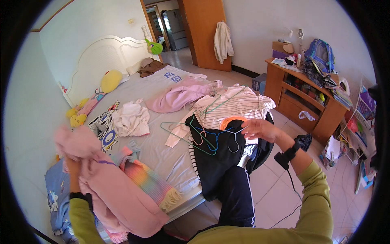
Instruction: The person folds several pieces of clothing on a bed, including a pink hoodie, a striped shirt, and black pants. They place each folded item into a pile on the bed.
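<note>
My left hand (72, 167) grips a pink hooded garment (122, 195) that hangs down over the bed's near edge; its upper part is blurred. My right hand (260, 129) is over the end of a pale grey hanger (235, 133), its fingers blurred, so I cannot tell whether they grip it. Beside that hanger lie a blue hanger (217, 141), a green hanger (175, 123) and a pink hanger (201, 138). They rest on black clothing (213, 167) at the bed's corner. A striped shirt (234, 106) lies behind them, partly covering an orange round item (233, 120).
On the bed (170, 164) are a rainbow scarf (149, 177), a crumpled white garment (132, 119), a lilac garment (179, 94) and yellow plush toys (111, 80). Blue clothing (58, 195) lies at left. A cluttered wooden desk (301, 100) and a wire rack (355, 122) stand right.
</note>
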Demonstrator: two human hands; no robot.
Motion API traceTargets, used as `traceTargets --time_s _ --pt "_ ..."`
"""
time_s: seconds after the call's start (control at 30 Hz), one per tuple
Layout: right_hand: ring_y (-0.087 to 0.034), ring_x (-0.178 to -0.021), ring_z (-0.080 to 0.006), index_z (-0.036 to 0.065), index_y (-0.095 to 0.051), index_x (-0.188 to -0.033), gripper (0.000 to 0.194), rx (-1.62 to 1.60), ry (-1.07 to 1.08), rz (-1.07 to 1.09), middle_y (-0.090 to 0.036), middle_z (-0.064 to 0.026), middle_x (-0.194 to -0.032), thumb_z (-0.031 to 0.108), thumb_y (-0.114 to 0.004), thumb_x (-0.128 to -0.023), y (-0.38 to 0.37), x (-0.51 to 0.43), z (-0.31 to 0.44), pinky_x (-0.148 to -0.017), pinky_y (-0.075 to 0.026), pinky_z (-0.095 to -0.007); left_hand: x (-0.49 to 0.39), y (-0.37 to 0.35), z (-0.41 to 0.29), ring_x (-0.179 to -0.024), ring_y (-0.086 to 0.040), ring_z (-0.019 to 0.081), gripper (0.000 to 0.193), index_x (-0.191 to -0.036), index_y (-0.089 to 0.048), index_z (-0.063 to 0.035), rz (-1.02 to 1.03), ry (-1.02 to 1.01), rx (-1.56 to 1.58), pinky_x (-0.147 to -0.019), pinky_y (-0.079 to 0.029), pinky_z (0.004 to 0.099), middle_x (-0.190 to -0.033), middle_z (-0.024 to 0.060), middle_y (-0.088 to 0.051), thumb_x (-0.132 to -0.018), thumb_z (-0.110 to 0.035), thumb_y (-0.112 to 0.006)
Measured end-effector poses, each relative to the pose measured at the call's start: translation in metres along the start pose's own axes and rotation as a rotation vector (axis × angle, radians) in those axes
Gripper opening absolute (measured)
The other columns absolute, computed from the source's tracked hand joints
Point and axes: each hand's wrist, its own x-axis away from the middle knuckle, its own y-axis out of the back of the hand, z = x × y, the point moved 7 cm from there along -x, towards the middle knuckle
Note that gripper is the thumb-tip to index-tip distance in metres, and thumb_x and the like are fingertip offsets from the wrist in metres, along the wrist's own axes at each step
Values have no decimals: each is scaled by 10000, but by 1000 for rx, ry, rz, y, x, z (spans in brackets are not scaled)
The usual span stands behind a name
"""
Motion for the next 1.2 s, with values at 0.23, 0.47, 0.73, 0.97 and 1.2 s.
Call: traceTargets --time_s 0.23,0.47,0.73,0.97,1.2 --pt "-656 -893 -157 73 -582 -1151 311 57 -30 10 -660 -76 -1016 178 -662 -869 2 17 -25 -771 -522 -259 69 -128 -42 -1146 -516 389 779 -1416 -287 -4 215 71 -282 -903 -463 432 -1257 272 -505 -783 -221 -685" --pt "-631 -902 -130 37 -590 -1151 297 115 112 102 -650 -78 -1016 140 -639 -877 -34 -35 -44 -787 -522 -249 107 -83 -160 -1296 -351 422 840 -1413 -302 3 70 -112 -114 -1041 -313 532 -1414 245 -351 -741 -272 -725" --pt "-651 -799 -330 26 -608 -1004 320 1190 345 -249 -662 -169 -875 243 -691 -785 -117 -147 -76 -689 -522 -410 186 -150 -212 -1293 -353 448 756 -1434 -314 -69 452 -96 -85 -1048 -309 511 -1420 285 -343 -833 -406 -626" --pt "-629 -798 -312 66 -613 -865 121 1077 415 -416 -652 -105 -817 185 -593 -851 -129 -117 -48 -681 -475 -429 193 -138 -220 -1333 -284 462 741 -1444 -322 -112 442 -68 149 -1080 -265 508 -1476 268 -258 -823 -325 -665" --pt "-540 -823 -298 46 -567 -812 48 774 844 -421 -570 -91 -820 63 -559 -856 -120 -55 -25 -756 -416 -394 173 -83 -310 -1375 -235 402 857 -1448 -308 -93 218 -301 557 -1109 -239 450 -1488 260 -214 -716 -148 -750"
